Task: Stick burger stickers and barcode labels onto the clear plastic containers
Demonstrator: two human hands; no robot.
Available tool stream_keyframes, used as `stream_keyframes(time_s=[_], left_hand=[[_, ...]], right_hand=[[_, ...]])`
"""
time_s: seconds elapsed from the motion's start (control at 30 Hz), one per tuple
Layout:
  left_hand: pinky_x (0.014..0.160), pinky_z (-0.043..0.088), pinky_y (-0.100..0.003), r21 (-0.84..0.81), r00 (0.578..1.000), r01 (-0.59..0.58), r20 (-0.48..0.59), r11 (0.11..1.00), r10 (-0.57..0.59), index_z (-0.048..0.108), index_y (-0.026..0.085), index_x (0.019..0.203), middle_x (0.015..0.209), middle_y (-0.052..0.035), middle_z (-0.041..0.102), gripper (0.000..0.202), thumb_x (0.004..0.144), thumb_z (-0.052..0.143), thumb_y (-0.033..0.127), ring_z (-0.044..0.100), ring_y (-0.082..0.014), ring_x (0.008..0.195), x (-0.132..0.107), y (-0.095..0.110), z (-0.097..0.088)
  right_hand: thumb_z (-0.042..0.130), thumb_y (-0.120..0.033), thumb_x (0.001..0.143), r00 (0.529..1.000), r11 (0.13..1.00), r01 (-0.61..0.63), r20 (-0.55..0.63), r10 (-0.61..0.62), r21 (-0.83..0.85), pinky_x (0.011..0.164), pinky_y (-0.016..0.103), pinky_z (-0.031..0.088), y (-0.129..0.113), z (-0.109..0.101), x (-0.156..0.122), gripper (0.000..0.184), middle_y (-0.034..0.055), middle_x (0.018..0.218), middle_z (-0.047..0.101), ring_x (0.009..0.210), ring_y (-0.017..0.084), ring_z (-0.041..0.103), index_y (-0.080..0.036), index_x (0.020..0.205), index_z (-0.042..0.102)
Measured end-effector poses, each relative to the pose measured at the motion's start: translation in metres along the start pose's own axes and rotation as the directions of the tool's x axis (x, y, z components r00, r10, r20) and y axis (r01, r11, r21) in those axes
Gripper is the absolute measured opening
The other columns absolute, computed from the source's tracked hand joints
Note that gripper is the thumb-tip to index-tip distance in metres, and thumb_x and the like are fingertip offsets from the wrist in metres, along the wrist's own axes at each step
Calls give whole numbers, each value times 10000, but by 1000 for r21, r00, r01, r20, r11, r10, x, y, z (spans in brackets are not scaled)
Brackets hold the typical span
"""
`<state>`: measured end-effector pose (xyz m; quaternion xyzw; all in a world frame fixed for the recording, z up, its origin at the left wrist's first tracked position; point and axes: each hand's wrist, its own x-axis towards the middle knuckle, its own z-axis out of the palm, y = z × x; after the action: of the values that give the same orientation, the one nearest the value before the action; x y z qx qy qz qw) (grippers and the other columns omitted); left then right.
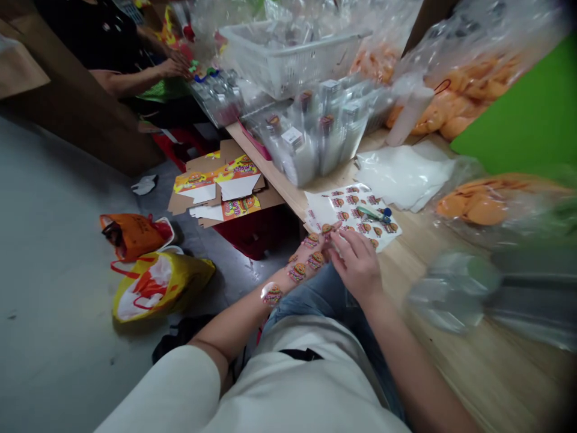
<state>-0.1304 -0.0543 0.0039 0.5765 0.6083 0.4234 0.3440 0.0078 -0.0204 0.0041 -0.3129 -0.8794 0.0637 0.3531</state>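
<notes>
My left hand [319,246] is stretched over the table's edge, fingers pointing forward and partly covered by the other hand. Round burger stickers [297,272] are stuck on its back and along the forearm, with one at the fingers. My right hand [359,263] bends across from the right, its fingertips touching or close to the left fingers. Its fingers are apart; whether a sticker is between the tips cannot be made out. Just beyond both hands lies a white sheet of burger stickers [342,204], with a small pale green strap with a blue end [374,213] on top.
Filled clear packs [315,141] and a white basket [293,57] stand ahead. Bagged orange pieces [478,201] and clear plastic packaging [455,291] are at right. Printed cardboard [225,183] sits left of the table [433,240]; bags [157,285] are on the floor. Another person's hands [175,66] work far left.
</notes>
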Motion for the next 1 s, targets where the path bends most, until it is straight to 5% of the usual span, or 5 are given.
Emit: stream_keyframes(time_s=[0.27,0.43,0.7,0.83,1.0], left_hand=[[1013,362,-373,150,999,25,-41,988,-19,191,199,1410,1340,-99,439,730,794,567,307,448,-240,1192,2,-21,-13],[1070,277,-358,190,998,-55,17,980,53,172,170,1415,1416,-115,324,694,810,509,216,358,-230,1266,3,-19,-14],[1030,329,-344,196,989,130,-95,972,-113,148,157,1416,1381,-147,364,788,768,579,281,410,-236,1226,-1,-31,-6],[1075,272,-354,231,996,72,-67,970,-58,184,179,1412,1408,-120,337,706,801,532,248,347,-229,1280,-2,-32,-6],[1062,309,-341,299,999,-39,36,953,29,155,194,1426,1427,-93,323,668,824,444,170,382,-215,1261,0,-28,-12]], right_hand=[[482,-284,857,885,869,-461,32,464,180,806,375,458,16,2,-28,208,70,919,631,893,198,556,-201,975,631],[564,-357,804,878,856,-479,116,465,195,786,358,447,13,27,-28,227,63,894,633,863,202,550,-189,943,629],[479,-276,844,888,872,-457,156,433,176,863,372,395,4,33,-27,240,94,916,647,878,208,542,-181,975,656],[442,-329,855,803,773,-592,81,591,228,717,308,442,19,33,-26,277,51,748,643,731,172,562,-170,805,663],[309,-370,909,676,676,-695,-97,730,246,602,284,452,44,17,-9,416,65,764,644,662,162,572,-104,976,622]])
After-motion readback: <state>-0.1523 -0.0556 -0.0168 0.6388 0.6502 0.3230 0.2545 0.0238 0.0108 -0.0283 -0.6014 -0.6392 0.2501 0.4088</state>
